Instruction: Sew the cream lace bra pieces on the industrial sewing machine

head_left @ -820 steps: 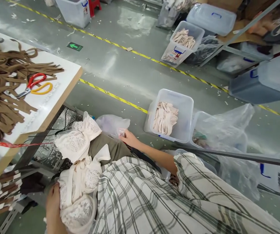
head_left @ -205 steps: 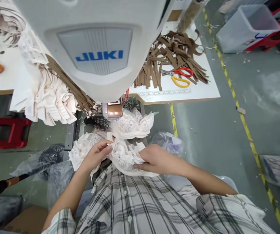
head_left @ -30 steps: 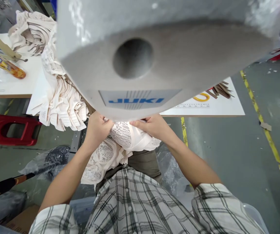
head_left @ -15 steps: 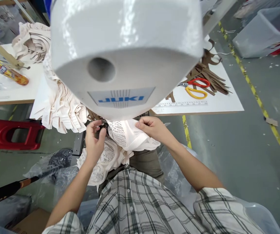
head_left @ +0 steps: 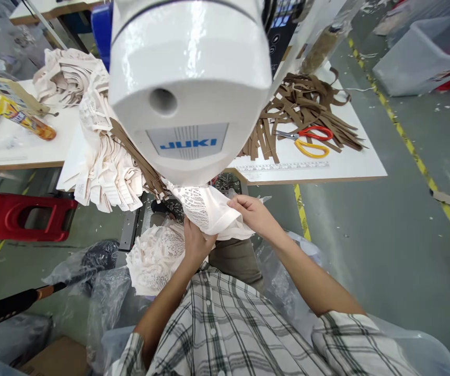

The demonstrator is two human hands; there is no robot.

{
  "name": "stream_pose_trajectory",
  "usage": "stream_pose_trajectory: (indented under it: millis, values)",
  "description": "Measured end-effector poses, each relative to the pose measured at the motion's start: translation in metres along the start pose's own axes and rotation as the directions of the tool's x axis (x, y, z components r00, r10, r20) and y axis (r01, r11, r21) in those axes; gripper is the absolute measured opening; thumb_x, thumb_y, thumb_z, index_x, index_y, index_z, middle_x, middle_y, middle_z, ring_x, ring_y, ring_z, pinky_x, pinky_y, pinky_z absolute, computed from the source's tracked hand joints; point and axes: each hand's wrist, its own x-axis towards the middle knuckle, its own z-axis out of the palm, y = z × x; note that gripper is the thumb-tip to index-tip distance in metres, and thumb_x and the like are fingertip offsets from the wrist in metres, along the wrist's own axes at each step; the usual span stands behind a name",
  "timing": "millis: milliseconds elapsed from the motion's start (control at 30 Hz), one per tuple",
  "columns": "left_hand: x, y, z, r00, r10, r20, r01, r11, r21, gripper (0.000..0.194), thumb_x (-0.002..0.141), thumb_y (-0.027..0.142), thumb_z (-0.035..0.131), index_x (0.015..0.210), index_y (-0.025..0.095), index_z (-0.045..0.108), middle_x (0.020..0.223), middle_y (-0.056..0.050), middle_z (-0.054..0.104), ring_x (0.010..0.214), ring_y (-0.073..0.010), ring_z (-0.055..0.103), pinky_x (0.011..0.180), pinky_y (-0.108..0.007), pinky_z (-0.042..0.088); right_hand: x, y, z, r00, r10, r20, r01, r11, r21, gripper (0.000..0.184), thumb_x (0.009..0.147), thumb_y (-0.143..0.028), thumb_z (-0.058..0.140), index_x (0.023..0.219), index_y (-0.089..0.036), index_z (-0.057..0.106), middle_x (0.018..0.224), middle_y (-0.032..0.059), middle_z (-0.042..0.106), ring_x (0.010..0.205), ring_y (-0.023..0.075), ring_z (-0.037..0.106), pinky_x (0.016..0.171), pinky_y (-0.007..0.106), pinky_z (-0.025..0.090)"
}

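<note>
A white JUKI sewing machine head [head_left: 189,89] fills the upper middle of the view. A cream lace garment piece [head_left: 209,211] hangs from under it. My left hand [head_left: 194,241] grips the lace from below, fingers closed on the fabric. My right hand [head_left: 252,214] pinches the piece's right edge. More cream lace pieces [head_left: 154,256] lie heaped on my lap, left of my left hand.
A stack of cream cut pieces [head_left: 99,162] hangs over the white table [head_left: 350,164] at left. Brown strips [head_left: 307,104] and red-and-yellow scissors [head_left: 307,141] lie at right. A red stool [head_left: 21,216] and plastic bags [head_left: 76,266] stand on the floor at left; a clear bin [head_left: 424,57] sits far right.
My left hand dropped from the machine's underside to below the lace and closed on it. My right hand slid slightly down. My head drew back, showing more of the table.
</note>
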Motion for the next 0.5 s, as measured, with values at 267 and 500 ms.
stream_pose_trajectory:
  millis: [267, 500]
  values:
    - [0.018, -0.034, -0.054, 0.985, 0.066, -0.161, -0.063, 0.998, 0.020, 0.049, 0.091, 0.015, 0.048, 0.139, 0.020, 0.052, 0.146, -0.017, 0.054, 0.142, -0.0311, 0.045, 0.114, -0.053, 0.040, -0.018, 0.004, -0.021, 0.996, -0.081, -0.034, 0.073, 0.978, -0.197, 0.042, 0.093, -0.056, 0.055, 0.075, -0.019, 0.062, 0.064, -0.0006, 0.055, 0.060, 0.0139, 0.046, 0.056, 0.025, 0.036]
    - [0.025, -0.002, -0.028, 0.960, 0.277, 0.047, -0.280, 0.932, 0.230, 0.048, 0.094, 0.022, 0.051, 0.142, 0.022, 0.052, 0.152, -0.016, 0.048, 0.151, -0.0324, 0.030, 0.122, -0.057, 0.027, -0.057, 0.069, -0.121, 0.923, 0.138, -0.359, -0.364, 0.613, -0.701, 0.033, 0.093, -0.044, 0.049, 0.082, -0.018, 0.068, 0.080, 0.0090, 0.069, 0.073, 0.0232, 0.059, 0.063, 0.032, 0.040]
